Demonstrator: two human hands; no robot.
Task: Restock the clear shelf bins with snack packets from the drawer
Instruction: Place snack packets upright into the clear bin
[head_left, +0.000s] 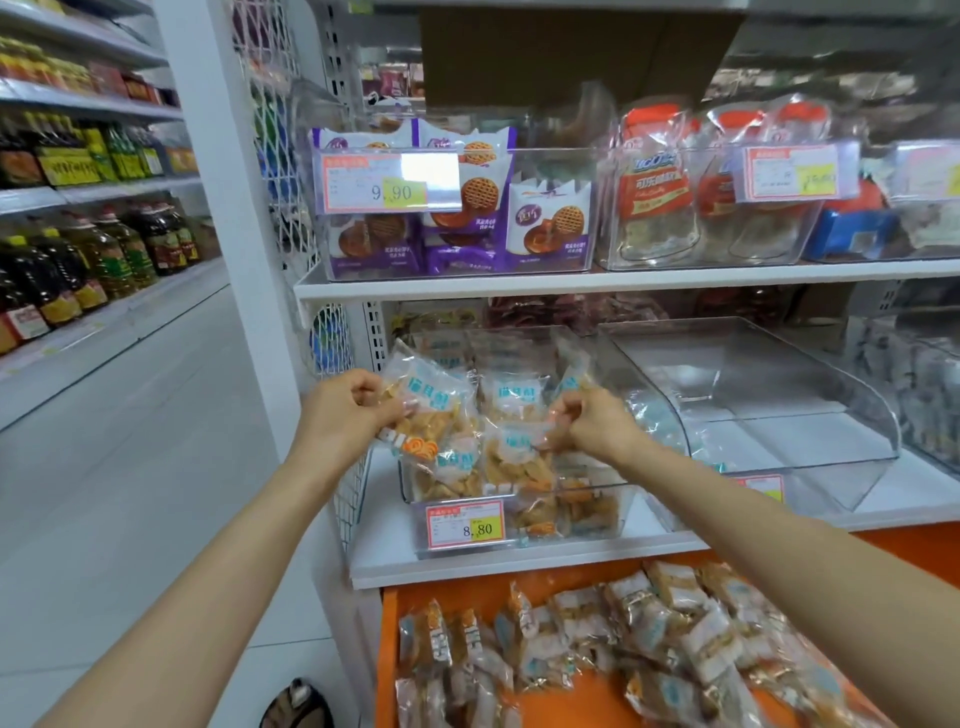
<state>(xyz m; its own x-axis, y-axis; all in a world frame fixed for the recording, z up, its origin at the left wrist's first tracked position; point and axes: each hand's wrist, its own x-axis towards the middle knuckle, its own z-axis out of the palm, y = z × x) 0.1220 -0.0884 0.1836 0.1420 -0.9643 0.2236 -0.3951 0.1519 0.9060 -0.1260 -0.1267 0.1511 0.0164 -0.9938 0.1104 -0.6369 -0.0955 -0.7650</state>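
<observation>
You stand in a bright shop aisle with a shiny white floor (130, 467), white shelves (104, 306) of oil bottles (109, 254) on your left, a white post (228, 208) with a white mesh panel (270, 130), and a brown cardboard box (571, 52) up high.

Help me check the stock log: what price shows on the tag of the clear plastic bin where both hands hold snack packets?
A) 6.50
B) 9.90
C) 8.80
C: the red-and-yellow price tag on the clear plastic bin below the left hand and right hand, both pinching clear snack packets, reads 8.80.
</observation>
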